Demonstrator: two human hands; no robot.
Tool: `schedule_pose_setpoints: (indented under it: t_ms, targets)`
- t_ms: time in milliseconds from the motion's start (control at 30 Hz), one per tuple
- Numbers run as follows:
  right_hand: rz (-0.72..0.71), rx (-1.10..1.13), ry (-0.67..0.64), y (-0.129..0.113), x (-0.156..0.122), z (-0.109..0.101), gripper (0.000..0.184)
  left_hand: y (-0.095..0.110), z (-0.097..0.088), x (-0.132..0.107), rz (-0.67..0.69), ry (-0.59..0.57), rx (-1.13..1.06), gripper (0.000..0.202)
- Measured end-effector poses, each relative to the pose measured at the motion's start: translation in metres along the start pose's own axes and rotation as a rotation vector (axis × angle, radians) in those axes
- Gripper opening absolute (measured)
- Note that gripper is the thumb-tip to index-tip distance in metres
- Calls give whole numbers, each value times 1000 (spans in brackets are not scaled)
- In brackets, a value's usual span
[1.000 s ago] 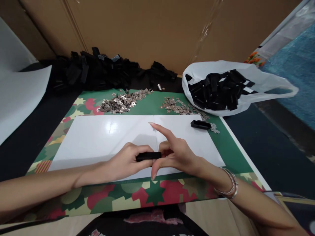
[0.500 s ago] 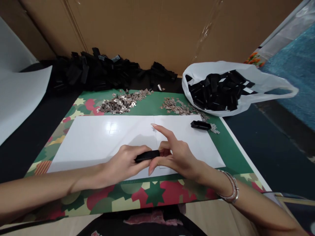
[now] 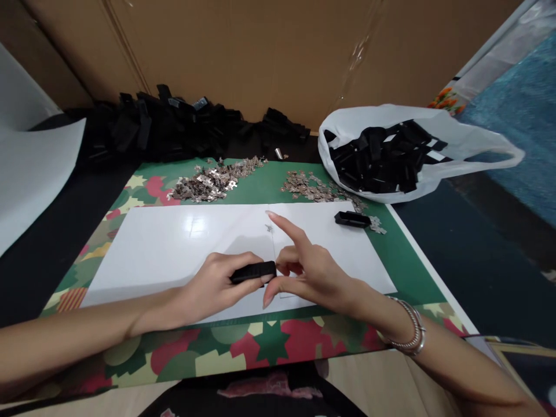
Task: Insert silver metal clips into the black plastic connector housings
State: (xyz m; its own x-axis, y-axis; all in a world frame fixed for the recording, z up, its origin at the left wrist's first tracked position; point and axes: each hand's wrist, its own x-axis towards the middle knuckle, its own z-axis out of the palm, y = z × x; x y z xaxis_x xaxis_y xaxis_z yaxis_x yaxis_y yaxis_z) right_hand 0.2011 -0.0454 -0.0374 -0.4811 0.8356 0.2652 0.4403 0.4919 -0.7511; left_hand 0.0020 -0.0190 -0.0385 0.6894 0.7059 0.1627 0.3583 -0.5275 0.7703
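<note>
My left hand (image 3: pixel 221 286) is closed around a narrow black plastic case (image 3: pixel 253 272), which lies level above the white board. Its right end sticks out past the thumb and fingers. At that end is my right hand (image 3: pixel 310 272), with the index finger stretched out and the thumb apart from it. The other right fingers curl in by the case's tip, and no object shows among them. A few tiny metal pieces (image 3: pixel 269 228) lie on the white board (image 3: pixel 160 249) just beyond the index fingertip.
Two piles of small metal clips, left (image 3: pixel 208 182) and right (image 3: pixel 308 187), lie behind the board. Another black case (image 3: pixel 352 219) rests on the board's right edge. A white plastic bag (image 3: pixel 473 136) holds black parts. More black parts (image 3: pixel 174 124) are heaped along the cardboard (image 3: pixel 243 52).
My left hand and the black case have shifted slightly left, and more of the case shows. The curled right fingers have come a little away from its end. The view has moved slightly.
</note>
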Motion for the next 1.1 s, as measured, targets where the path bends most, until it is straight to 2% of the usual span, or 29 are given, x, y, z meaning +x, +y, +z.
schedule_pose_setpoints:
  t_ms: [500, 633, 700, 767, 867, 1000, 1100]
  targets:
    - [-80, -90, 29, -1, 2, 3, 74, 0, 0, -2, -17, -30, 55, 11]
    - [-84, -90, 22, 1, 1, 0, 81, -1, -1, -3, -8, -44, 95, 10]
    - [-32, -52, 31, 2, 2, -4, 91, -3, -2, -2, 27, -30, 174, 14]
    - [49, 37, 31, 1, 3, -7, 101, -4, -4, -1, 75, -1, 283, 27]
    - [104, 161, 11, 1, 4, -5, 106, -5, -8, 0, 153, 48, 447, 41]
    - [15, 142, 16, 1, 4, 0, 99, -3, -11, 2, 305, 138, 652, 31]
    - [-11, 110, 37, 1, 3, 1, 97, -4, -12, 2, 353, 185, 720, 28]
